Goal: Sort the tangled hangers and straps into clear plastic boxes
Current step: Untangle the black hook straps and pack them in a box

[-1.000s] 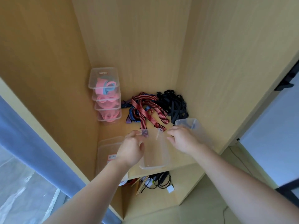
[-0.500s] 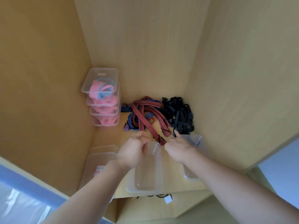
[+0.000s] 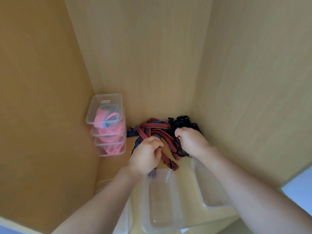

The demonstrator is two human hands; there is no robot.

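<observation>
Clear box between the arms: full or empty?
Empty: the box shows a bare bottom; the purple strap end at its far wall may lie behind.

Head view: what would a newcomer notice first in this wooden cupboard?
First the stack of clear boxes full of pink and blue pieces in the back left corner. Then the left hand pinching the red-striped straps and the right hand gripping the black straps beside them, behind an empty clear box.
</observation>
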